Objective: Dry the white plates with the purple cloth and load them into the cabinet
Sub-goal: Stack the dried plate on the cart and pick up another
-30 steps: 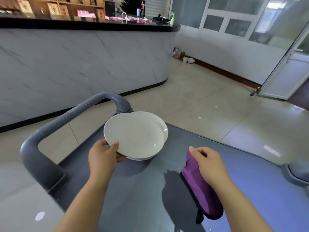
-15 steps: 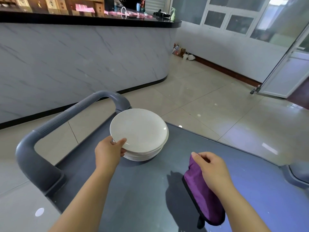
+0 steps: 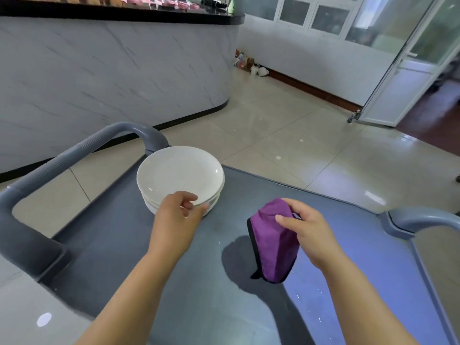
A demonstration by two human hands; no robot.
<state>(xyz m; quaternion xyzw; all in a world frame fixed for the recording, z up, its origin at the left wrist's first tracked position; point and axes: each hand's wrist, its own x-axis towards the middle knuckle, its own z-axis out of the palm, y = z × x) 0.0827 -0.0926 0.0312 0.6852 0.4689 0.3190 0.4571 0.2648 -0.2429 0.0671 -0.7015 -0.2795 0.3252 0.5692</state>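
A stack of white plates [image 3: 179, 173] sits at the far left of the grey cart top [image 3: 139, 247]. My left hand [image 3: 178, 215] hovers at the stack's near rim, its fingers loosely curled and holding nothing; the fingertips overlap the top plate's edge. To the right, my right hand [image 3: 307, 230] pinches the top of the folded purple cloth [image 3: 272, 245], which has a black trim. The cloth hangs from my fingers with its lower end just above the cart top. No cabinet is in view.
The cart's grey handle [image 3: 74, 150] arches on the left, and a second handle [image 3: 423, 217] stands at the right. A marble-faced counter [image 3: 112, 70] curves behind. Tiled floor [image 3: 286, 130] stretches to an open glass door [image 3: 403, 80] at the far right.
The plate my left hand held tilted above the stack now lies flat on it, and the hand has let go. My right hand has lifted the cloth slightly.
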